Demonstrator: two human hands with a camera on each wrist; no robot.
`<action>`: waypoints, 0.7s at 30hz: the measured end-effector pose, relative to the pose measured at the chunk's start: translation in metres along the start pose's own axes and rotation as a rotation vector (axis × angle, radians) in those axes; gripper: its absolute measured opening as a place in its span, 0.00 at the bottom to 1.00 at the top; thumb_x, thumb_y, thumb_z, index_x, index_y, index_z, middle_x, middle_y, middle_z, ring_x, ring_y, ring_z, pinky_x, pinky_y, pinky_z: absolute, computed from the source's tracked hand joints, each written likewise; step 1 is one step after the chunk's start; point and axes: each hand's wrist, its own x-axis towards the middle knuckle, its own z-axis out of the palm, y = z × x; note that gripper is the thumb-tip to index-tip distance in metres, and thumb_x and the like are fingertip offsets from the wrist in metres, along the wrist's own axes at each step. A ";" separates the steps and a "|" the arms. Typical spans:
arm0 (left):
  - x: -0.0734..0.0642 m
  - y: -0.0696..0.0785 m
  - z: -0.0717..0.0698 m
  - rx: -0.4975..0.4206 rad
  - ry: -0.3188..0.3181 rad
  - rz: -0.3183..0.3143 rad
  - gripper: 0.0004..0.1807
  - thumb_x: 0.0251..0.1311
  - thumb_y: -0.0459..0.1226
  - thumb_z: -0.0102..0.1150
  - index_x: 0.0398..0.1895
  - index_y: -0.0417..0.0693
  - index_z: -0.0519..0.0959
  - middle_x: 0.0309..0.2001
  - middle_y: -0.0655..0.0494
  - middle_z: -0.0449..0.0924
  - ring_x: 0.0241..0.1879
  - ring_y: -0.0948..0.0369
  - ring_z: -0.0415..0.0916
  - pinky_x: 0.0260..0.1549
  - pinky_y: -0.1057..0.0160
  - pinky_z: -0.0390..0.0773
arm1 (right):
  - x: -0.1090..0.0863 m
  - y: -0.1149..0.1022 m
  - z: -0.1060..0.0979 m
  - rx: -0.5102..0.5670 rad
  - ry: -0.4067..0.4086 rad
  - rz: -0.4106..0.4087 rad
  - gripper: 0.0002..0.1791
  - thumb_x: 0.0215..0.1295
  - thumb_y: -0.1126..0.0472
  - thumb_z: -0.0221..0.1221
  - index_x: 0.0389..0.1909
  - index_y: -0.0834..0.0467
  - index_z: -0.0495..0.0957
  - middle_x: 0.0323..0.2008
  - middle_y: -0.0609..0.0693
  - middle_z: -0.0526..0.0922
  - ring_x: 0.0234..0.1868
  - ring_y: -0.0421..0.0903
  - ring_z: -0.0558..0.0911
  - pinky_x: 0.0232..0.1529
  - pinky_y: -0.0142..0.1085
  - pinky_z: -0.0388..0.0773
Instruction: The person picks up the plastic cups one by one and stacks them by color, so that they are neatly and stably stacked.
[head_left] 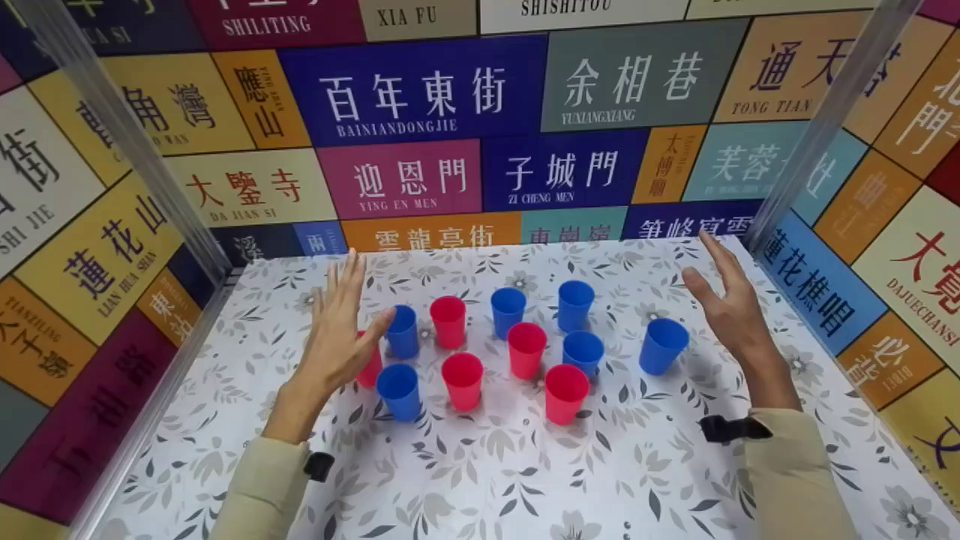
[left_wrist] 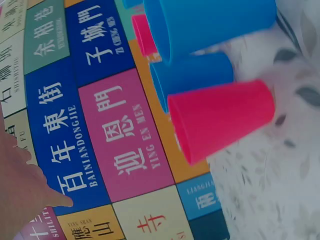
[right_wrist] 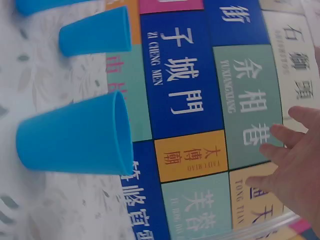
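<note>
Several blue and red plastic cups stand upright, mouths up, on the table. My left hand (head_left: 337, 330) is raised at the left of the group with straight fingers and holds nothing. It partly hides a red cup (head_left: 367, 366); a blue cup (head_left: 403, 334) and a nearer blue cup (head_left: 398, 394) stand just right of it. My right hand (head_left: 726, 306), fingers extended and holding nothing, hovers right of the rightmost blue cup (head_left: 663, 347). That blue cup (right_wrist: 70, 137) shows large in the right wrist view, apart from the fingers. A red cup (left_wrist: 225, 117) fills the middle of the left wrist view.
Between the hands are red cups at the back (head_left: 448, 324), front (head_left: 462, 382), middle (head_left: 526, 351) and front right (head_left: 566, 395), plus blue cups (head_left: 508, 313). The table (head_left: 487, 480) has a leaf-patterned cover. Colourful sign-printed walls (head_left: 412, 90) and clear corner posts enclose it.
</note>
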 end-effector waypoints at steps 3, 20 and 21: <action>-0.010 0.001 0.007 -0.099 0.048 0.002 0.43 0.70 0.52 0.50 0.82 0.52 0.45 0.83 0.53 0.40 0.82 0.47 0.30 0.77 0.36 0.30 | -0.013 0.007 0.002 0.125 0.050 0.000 0.35 0.76 0.50 0.50 0.80 0.42 0.50 0.81 0.49 0.48 0.82 0.51 0.46 0.80 0.57 0.45; -0.072 -0.014 0.059 -0.455 0.230 -0.086 0.27 0.69 0.38 0.54 0.70 0.40 0.68 0.69 0.42 0.69 0.70 0.46 0.65 0.69 0.39 0.64 | -0.035 0.057 0.023 0.315 0.077 0.140 0.36 0.75 0.57 0.55 0.79 0.55 0.53 0.79 0.56 0.56 0.81 0.49 0.53 0.60 0.14 0.65; -0.073 -0.015 0.061 -0.456 0.195 -0.093 0.27 0.70 0.39 0.54 0.71 0.42 0.68 0.69 0.43 0.69 0.69 0.46 0.66 0.69 0.39 0.66 | -0.037 0.060 0.023 0.298 0.062 0.154 0.37 0.75 0.56 0.55 0.79 0.55 0.52 0.79 0.56 0.55 0.81 0.50 0.52 0.61 0.13 0.64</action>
